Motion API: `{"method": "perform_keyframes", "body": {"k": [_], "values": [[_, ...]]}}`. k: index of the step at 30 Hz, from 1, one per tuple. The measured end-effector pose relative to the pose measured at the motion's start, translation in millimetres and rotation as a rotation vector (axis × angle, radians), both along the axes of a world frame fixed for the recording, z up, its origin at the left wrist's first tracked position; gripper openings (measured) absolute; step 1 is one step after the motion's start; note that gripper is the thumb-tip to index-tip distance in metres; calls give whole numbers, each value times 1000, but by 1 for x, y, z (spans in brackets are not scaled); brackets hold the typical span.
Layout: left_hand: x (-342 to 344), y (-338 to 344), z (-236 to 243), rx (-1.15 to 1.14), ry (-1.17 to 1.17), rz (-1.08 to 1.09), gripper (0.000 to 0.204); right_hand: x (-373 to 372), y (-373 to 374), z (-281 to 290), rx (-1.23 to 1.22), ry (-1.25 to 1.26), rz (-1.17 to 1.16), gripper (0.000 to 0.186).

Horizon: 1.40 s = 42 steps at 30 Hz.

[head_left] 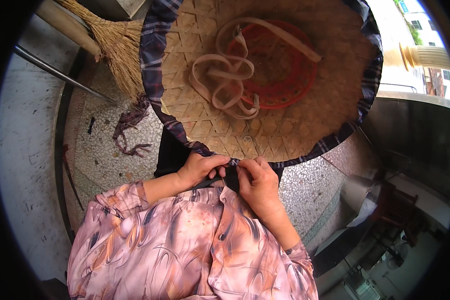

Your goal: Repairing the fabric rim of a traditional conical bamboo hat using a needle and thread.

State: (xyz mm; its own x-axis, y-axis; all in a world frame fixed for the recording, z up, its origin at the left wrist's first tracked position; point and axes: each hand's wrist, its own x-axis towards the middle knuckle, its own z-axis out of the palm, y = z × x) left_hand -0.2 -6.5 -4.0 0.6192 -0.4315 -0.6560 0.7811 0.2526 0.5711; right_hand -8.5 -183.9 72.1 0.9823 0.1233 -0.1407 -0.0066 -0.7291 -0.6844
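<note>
A large woven bamboo disc, like a hat (295,125), tilts in front of me, its rim wrapped in dark plaid cloth (330,142). Inside sits a red ring-shaped piece (280,85), with a loose pale strap (295,41) looping across it. My left hand (202,170) pinches the cloth edging at the lower rim, its thumb toward the middle. Just right of it, my right hand (257,185) has thumb and forefinger closed on the same edging. Whether either holds anything smaller there is too small to tell.
At left are a straw broom (120,55), a metal pole (60,72) and a tangled purple bundle (130,132) on the speckled floor (100,165). A dark metal surface (410,135), a pale container (355,192) and dark furniture (395,205) stand at right.
</note>
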Motion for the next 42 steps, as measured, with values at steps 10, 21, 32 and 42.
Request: {"method": "perform_keyframes", "body": {"k": [10, 21, 32, 42], "values": [[-2, 2, 1, -13, -21, 73, 22, -1, 8, 1, 61, 56, -35, 11], [1, 3, 8, -13, 87, 63, 22, 1, 5, -21, 73, -49, -22, 8], [2, 4, 6, 113, -52, 15, 21, 1, 8, -12, 29, -86, -22, 5], [3, 3, 1, 88, -144, -58, 23, -2, 8, -19, 27, -36, -24, 4]]}}
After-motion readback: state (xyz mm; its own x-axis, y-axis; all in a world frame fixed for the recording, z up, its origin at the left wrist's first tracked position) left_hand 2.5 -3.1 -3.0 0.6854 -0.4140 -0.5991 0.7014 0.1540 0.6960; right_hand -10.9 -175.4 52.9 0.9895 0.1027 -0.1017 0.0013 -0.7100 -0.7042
